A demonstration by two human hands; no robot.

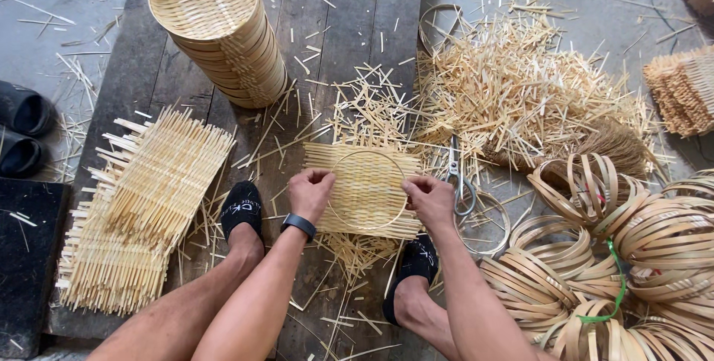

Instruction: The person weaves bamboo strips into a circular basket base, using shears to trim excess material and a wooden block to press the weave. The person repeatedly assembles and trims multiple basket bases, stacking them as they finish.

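A square woven bamboo mat [366, 186] lies on the dark wooden boards [327, 34] in front of me, with a thin round hoop [349, 157] resting on top of it. My left hand [310, 192] grips the hoop and mat at the left edge; a black band is on that wrist. My right hand [429, 199] grips the hoop and mat at the right edge. My feet in black slippers [242, 208] sit on either side of the mat.
A stack of woven round baskets [219, 30] stands at the back left. Piled flat mats [141, 212] lie to the left. Scissors [457, 179] rest right of the mat, beside a heap of bamboo offcuts [513, 89]. Bundled bamboo rings [617, 257] fill the right.
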